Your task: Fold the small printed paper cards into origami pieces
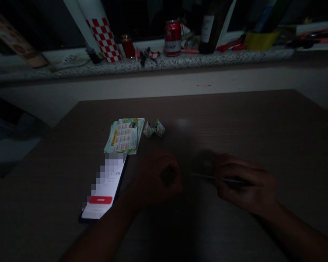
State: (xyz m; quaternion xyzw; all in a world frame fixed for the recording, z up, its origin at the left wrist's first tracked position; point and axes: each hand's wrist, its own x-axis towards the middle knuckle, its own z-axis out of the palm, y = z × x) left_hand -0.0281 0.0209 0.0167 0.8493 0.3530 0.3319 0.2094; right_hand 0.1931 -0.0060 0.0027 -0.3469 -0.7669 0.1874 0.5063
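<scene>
My left hand is curled above the table, just right of a lit phone. Its fingers close round a dark gap, and the dimness hides whatever they may hold. Farther right, my right hand pinches a thin, pale, stick-like thing whose end points left toward my left hand. Beyond the left hand lies a stack of green and white printed paper slips. Beside the stack sits a bow-shaped piece of folded printed paper. Neither hand touches the slips or the bow.
A granite windowsill runs behind the wooden table. On it stand a red-and-white checkered container, a red can, a dark bottle, a small red jar and a yellow holder. The light is dim.
</scene>
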